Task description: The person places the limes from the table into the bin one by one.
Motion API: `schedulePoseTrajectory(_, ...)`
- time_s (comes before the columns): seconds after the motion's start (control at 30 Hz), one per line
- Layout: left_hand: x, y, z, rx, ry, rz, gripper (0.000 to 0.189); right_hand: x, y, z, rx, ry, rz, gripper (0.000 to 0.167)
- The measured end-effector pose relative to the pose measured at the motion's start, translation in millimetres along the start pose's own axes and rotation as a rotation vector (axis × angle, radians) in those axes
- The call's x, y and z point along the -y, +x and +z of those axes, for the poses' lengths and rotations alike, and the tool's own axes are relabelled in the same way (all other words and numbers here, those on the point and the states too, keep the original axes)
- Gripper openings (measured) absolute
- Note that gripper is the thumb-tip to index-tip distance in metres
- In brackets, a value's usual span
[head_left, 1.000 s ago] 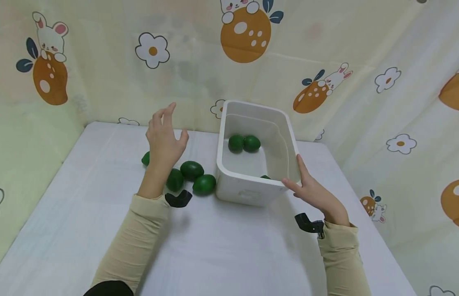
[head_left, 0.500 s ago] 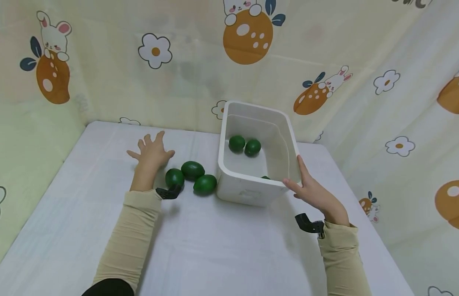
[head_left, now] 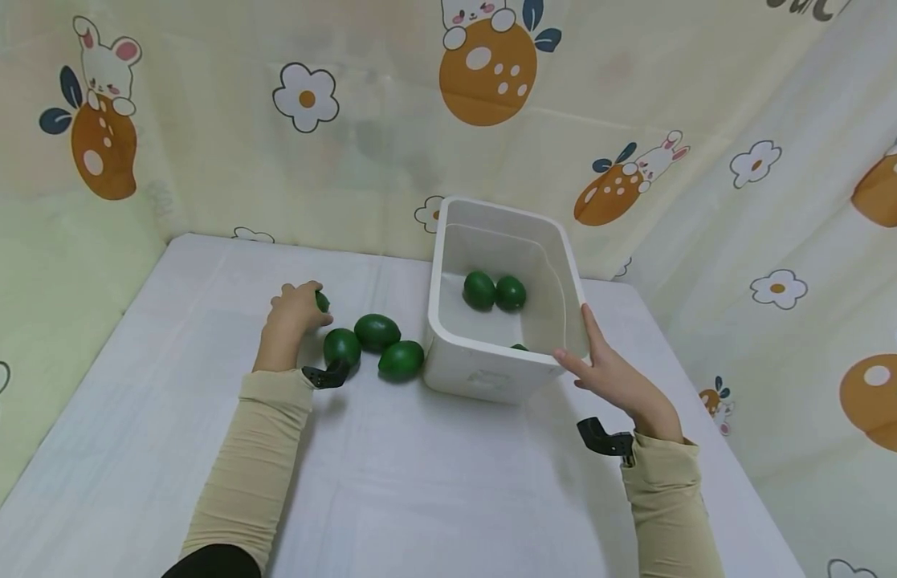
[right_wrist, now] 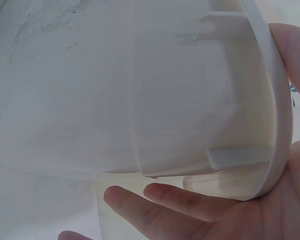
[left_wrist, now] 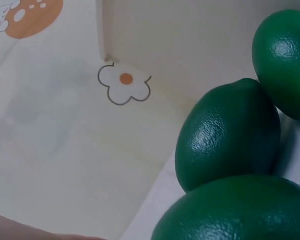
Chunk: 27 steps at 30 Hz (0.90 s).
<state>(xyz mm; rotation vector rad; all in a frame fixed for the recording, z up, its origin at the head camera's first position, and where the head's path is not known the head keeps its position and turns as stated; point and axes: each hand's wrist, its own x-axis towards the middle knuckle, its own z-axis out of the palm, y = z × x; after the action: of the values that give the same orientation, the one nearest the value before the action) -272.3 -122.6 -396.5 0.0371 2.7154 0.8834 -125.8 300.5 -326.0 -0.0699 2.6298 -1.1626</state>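
My left hand (head_left: 292, 311) curls over a green lime (head_left: 322, 302) at the back left of the table; most of that lime is hidden behind the fingers. Three more limes lie close together just right of the wrist: one on the left (head_left: 342, 347), one behind (head_left: 377, 332), one near the bin (head_left: 401, 361). They fill the right side of the left wrist view. My right hand (head_left: 613, 377) holds a white plastic bin (head_left: 484, 373) at its front right corner, thumb at the rim and fingers along the outside (right_wrist: 155, 215). Inside are two limes (head_left: 480, 291) and a sliver of another (head_left: 519, 347).
A white cloth covers the table (head_left: 419, 482). Behind it and at the sides hangs a cream curtain (head_left: 376, 160) with printed rabbits and flowers. The bin stands near the table's back edge. Black wrist mounts (head_left: 605, 437) jut out beside both hands.
My left hand came down from above the table, spread its fingers, then closed around the lime at the back left. Two limes in the bin rolled right. My right hand stayed at the rim.
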Motion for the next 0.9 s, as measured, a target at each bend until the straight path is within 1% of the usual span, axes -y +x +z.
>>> schedulePoseTrajectory(0.17,3.1,3.8,3.2,-0.044,-0.009,-0.004,0.065,-1,0.8,0,-0.004,-0.003,-0.001,0.092)
schedulePoseTrajectory(0.4,6.3,9.4,6.8,-0.114,-0.030,0.001,0.055,-1,0.3,1,-0.002,0.011,-0.002,0.091)
schedulePoseTrajectory(0.67,7.4,11.4,7.1,-0.158,-0.058,0.006,0.054,-1,-0.1,1,-0.002,0.020,-0.008,0.092)
schedulePoseTrajectory(0.9,2.0,7.6,1.7,-0.207,-0.086,0.042,0.054,-1,-0.1,1,-0.001,0.017,-0.005,0.091)
